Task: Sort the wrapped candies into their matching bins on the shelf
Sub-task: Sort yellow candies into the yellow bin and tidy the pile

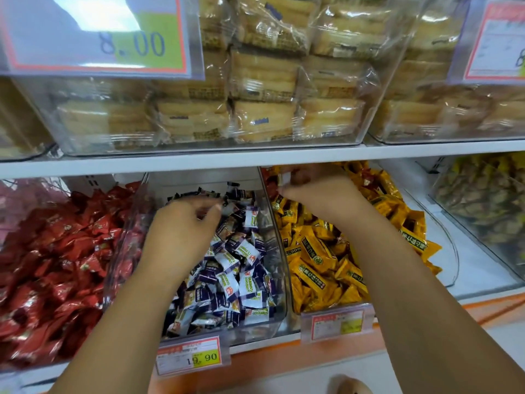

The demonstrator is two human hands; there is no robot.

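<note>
risk notes. left hand [184,223] sits over the purple-and-white candies [241,268] in the middle bin [255,331], centre of frame. its fingers curl down toward the pile but are blurred, so i can't tell if they hold one. right hand [315,186] is at the back of the yellow bin [295,317], just right of centre, under the shelf edge [199,162]. its fingers are bunched and smeared, so i can't tell if they're clamped on a wrapper. a few red wrappers [268,177] show at the back of that bin beside the yellow candies [315,263]; probably the strays to pull.

failure modes, my read:
- two hands working, one pair of eyes: wrong wrapper grabbed, or one dropped in the wrong bin.
- only a thin clear wall [277,245] separates the two piles, so a flicked candy could hop over it and undo the sort.
- piles are heaped and loose, so digging at the back could bury strays deeper.
- red candies [56,251] are at left of frame. the right hand would have to cross the left arm to reach them, so a fumble is likely.
</note>
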